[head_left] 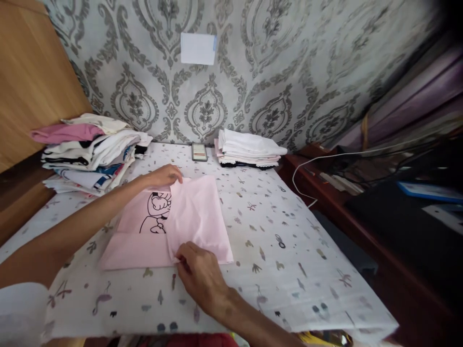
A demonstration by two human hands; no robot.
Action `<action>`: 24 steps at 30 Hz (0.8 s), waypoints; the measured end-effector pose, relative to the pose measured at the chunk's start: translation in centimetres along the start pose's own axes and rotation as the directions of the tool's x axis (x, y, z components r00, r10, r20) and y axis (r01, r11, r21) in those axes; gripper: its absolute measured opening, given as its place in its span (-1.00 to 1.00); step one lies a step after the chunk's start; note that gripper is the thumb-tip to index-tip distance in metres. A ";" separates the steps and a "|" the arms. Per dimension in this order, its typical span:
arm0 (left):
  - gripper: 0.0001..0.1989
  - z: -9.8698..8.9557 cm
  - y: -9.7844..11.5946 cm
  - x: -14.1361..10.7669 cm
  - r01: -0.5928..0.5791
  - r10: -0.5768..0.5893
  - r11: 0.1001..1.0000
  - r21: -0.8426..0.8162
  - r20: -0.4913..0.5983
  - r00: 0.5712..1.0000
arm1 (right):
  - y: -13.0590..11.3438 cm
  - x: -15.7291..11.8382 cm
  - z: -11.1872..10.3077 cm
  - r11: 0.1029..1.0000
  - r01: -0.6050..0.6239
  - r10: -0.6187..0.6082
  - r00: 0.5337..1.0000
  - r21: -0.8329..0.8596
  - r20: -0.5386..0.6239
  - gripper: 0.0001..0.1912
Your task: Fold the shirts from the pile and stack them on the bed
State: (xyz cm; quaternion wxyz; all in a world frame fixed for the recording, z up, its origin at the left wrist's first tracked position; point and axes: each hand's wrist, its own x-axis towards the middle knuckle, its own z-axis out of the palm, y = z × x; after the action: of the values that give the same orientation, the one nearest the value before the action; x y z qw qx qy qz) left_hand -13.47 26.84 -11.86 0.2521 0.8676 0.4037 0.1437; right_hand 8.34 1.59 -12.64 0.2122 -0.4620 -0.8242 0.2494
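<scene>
A pink garment (200, 212) with a black line drawing lies partly folded on the patterned white cloth (267, 270). Its right part is laid over toward the middle, beside the drawing. My left hand (169, 175) is closed on the far edge of that folded part. At the near edge, my right hand (198, 272) pinches the corner of the same layer, its fingertips partly hidden under the hand.
Stacked clothes (94, 154) stand at the back left, and a neater folded pile (249, 147) at the back right. Between them is a small framed device (199, 152). A white cable (300, 168) hangs by the dark red shelf (361, 231) at right.
</scene>
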 end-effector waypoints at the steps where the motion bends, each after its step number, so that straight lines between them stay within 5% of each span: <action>1: -0.68 0.1 -0.1 -0.3 0.030 -0.030 1.000 -0.004 -0.020 0.999 | -0.1 -0.1 -0.1 1.000 0.000 0.000 1.000 -0.010 0.006 -0.81; 6: -0.72 -0.1 2.0 -0.4 0.125 -0.120 0.989 0.074 -0.075 0.990 | -0.5 -0.2 -1.5 0.998 0.053 -0.054 0.998 0.015 0.019 -0.88; 10: -0.62 1.7 6.0 0.7 -0.004 0.039 0.985 0.174 -0.203 0.978 | 0.8 0.4 -2.9 0.994 0.107 -0.108 0.987 -0.017 -0.122 -0.81; 12: -0.52 3.6 8.0 1.5 -0.093 0.119 0.977 0.192 -0.128 0.985 | 2.2 0.6 -2.8 0.970 0.143 -0.179 0.967 -0.195 -0.182 -0.66; 15: -0.38 6.7 9.7 2.9 -0.105 0.083 0.968 0.228 0.101 0.991 | 4.7 0.3 -1.4 0.882 0.149 -0.237 0.960 -0.447 -0.147 -0.51; 19: -0.27 8.8 9.4 4.3 -0.064 -0.002 0.957 0.284 0.227 0.974 | 6.4 -0.9 0.5 0.816 0.155 -0.251 0.963 -0.557 -0.099 -0.47; 24: -0.29 7.7 6.9 5.3 -0.012 -0.049 0.961 0.278 0.209 0.977 | 5.7 -1.7 0.0 0.839 0.185 -0.251 0.966 -0.511 -0.063 -0.48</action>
State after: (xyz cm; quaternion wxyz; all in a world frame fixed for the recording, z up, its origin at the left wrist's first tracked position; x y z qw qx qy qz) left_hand -2.28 24.69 -14.16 0.1713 0.9009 0.3986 -0.0107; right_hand 12.83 2.70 -16.31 0.1643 -0.4191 -0.8925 -0.0289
